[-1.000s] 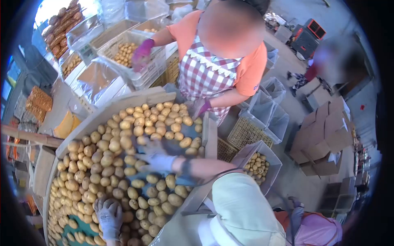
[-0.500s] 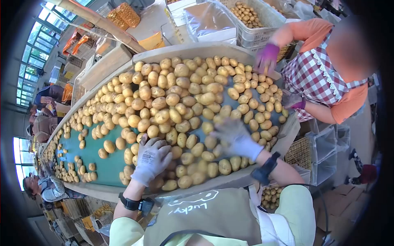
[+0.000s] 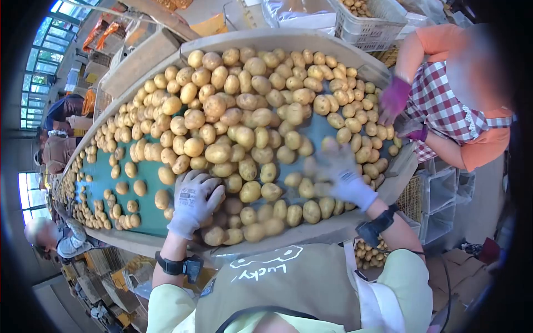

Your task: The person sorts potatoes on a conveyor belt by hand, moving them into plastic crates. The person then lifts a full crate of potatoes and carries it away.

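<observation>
A thick spread of potatoes (image 3: 219, 152) covers much of a green conveyor belt (image 3: 145, 215). At the near side my left hand (image 3: 194, 201), in a white glove, rests against the potatoes, its fingers bent but apart, with none visibly gripped. My right hand (image 3: 347, 180), gloved too, is over the belt among the potatoes on the right. Its fingers are smeared by motion, so whether they grip a potato cannot be made out.
A wooden rim (image 3: 266, 41) borders the belt. Across on the right, a person in a checked apron (image 3: 444, 94) has purple-gloved hands (image 3: 395, 97) at the potatoes. Crates (image 3: 369, 25) stand behind; a blue-sleeved person (image 3: 75, 240) is at the left.
My right hand has moved to the right across the belt, and potatoes around both hands have shifted. My left hand has lowered slightly. The view has tilted a little.
</observation>
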{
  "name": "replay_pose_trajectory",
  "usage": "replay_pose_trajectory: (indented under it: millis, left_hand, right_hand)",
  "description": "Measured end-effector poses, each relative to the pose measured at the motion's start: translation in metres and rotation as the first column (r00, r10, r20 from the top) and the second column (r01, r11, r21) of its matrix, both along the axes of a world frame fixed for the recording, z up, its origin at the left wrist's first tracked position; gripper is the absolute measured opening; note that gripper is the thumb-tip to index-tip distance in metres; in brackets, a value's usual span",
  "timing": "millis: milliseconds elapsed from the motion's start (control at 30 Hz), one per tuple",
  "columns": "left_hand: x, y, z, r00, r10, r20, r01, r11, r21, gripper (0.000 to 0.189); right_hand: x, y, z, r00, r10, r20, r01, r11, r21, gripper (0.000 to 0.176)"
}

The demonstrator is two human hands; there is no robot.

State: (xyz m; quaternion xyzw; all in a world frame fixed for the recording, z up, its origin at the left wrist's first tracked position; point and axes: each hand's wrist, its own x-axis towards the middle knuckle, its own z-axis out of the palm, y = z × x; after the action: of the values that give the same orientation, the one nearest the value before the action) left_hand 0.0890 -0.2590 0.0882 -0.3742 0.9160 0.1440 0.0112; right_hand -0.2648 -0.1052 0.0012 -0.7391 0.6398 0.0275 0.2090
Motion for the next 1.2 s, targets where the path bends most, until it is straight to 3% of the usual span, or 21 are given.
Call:
replay_pose_trajectory:
  millis: [33, 67, 133, 167, 200, 233, 300, 400, 467, 567, 800, 867, 900, 933, 1000, 1033, 1067, 1133, 1167, 1200]
  left_hand:
    - [-0.004, 0.003, 0.002, 1.000, 0.007, 0.004, -0.007, 1.000, 0.011, 0.023]
    - [-0.008, 0.006, 0.003, 0.996, 0.015, 0.083, -0.015, 1.000, -0.004, 0.023]
    - [-0.010, 0.003, 0.003, 0.987, 0.024, 0.159, -0.021, 1.000, -0.020, 0.022]
    - [-0.006, 0.001, 0.001, 0.992, 0.010, 0.126, -0.009, 1.000, -0.007, 0.021]
    - [-0.001, 0.000, -0.001, 0.996, -0.004, 0.093, 0.004, 1.000, 0.001, 0.021]
    - [0.005, 0.001, -0.001, 0.997, -0.017, 0.070, 0.020, 0.999, -0.045, 0.021]
    - [0.013, 0.003, 0.000, 1.000, 0.003, 0.024, -0.002, 0.999, -0.042, 0.022]
    - [0.020, 0.006, 0.006, 0.999, 0.018, 0.029, -0.018, 1.000, -0.008, 0.024]
    - [0.017, 0.006, 0.007, 0.999, 0.016, 0.046, -0.016, 1.000, 0.001, 0.025]
    - [0.017, 0.011, 0.008, 0.999, 0.032, 0.026, -0.032, 0.999, 0.005, 0.025]
    - [0.019, 0.017, 0.007, 1.000, 0.027, -0.008, -0.027, 1.000, -0.011, 0.024]
    - [0.019, 0.015, 0.007, 0.999, 0.037, -0.004, -0.037, 0.999, -0.008, 0.023]
    - [0.018, 0.015, 0.005, 0.999, 0.040, -0.018, -0.040, 0.999, -0.020, 0.023]
    - [0.020, 0.016, 0.003, 0.998, 0.057, -0.024, -0.057, 0.998, -0.002, 0.023]
    - [0.021, 0.015, 0.006, 0.996, 0.083, -0.031, -0.082, 0.996, 0.033, 0.024]
    - [0.023, 0.015, 0.001, 0.997, 0.051, -0.063, -0.053, 0.998, -0.029, 0.021]
    - [0.024, 0.014, -0.004, 0.996, 0.019, -0.089, -0.027, 0.996, -0.090, 0.019]
    - [0.022, 0.013, 0.000, 0.998, 0.037, -0.059, -0.041, 0.996, -0.074, 0.019]
    - [0.022, 0.012, 0.001, 0.998, 0.045, -0.052, -0.048, 0.997, -0.060, 0.019]
    - [0.021, 0.011, 0.001, 0.997, 0.053, -0.047, -0.055, 0.997, -0.047, 0.019]
  right_hand:
    - [-0.016, 0.020, -0.054, 0.981, -0.188, -0.039, 0.155, 0.896, -0.416, 0.063]
    - [-0.005, 0.019, -0.039, 0.982, -0.184, -0.037, 0.153, 0.900, -0.408, 0.063]
    - [0.029, 0.005, 0.006, 0.978, -0.095, 0.185, 0.150, 0.940, -0.308, 0.062]
    - [0.045, 0.012, -0.005, 0.977, 0.117, 0.177, -0.033, 0.907, -0.420, 0.063]
    - [0.041, 0.013, -0.018, 0.976, 0.121, 0.180, -0.035, 0.908, -0.418, 0.063]
    - [0.029, 0.014, -0.032, 0.974, 0.008, 0.226, 0.046, 0.971, -0.234, 0.065]
    - [0.004, 0.012, -0.035, 0.979, -0.129, 0.158, 0.148, 0.982, -0.114, 0.070]
    - [-0.002, 0.018, -0.033, 0.992, -0.110, 0.060, 0.119, 0.976, -0.181, 0.073]
    - [0.001, 0.017, -0.032, 0.994, -0.110, -0.015, 0.107, 0.985, -0.138, 0.071]
    - [0.005, 0.020, -0.036, 0.985, -0.143, 0.098, 0.159, 0.971, -0.177, 0.069]
    - [0.024, 0.014, -0.009, 0.979, -0.167, 0.114, 0.184, 0.970, -0.159, 0.073]
    - [0.041, 0.001, 0.002, 0.997, -0.072, 0.004, 0.072, 0.997, 0.010, 0.068]
    - [0.045, 0.002, -0.002, 1.000, -0.007, -0.001, 0.006, 0.990, -0.143, 0.065]
    - [0.042, -0.007, 0.003, 1.000, 0.000, -0.016, -0.003, 0.987, -0.163, 0.065]
    - [0.034, -0.033, 0.019, 0.966, 0.242, 0.096, -0.254, 0.956, 0.146, 0.059]
    - [0.023, -0.036, 0.011, 0.889, 0.396, 0.229, -0.330, 0.902, -0.278, 0.051]
    - [0.018, -0.060, 0.037, 0.901, 0.428, 0.068, -0.368, 0.840, -0.399, 0.050]
    - [0.019, -0.115, 0.132, 0.980, 0.194, -0.045, -0.199, 0.933, -0.299, 0.054]
    - [-0.003, -0.136, 0.116, 0.996, 0.041, 0.078, 0.026, 0.712, -0.702, 0.060]
    - [-0.031, -0.177, 0.088, 0.981, -0.194, -0.003, 0.079, 0.412, -0.908, 0.061]
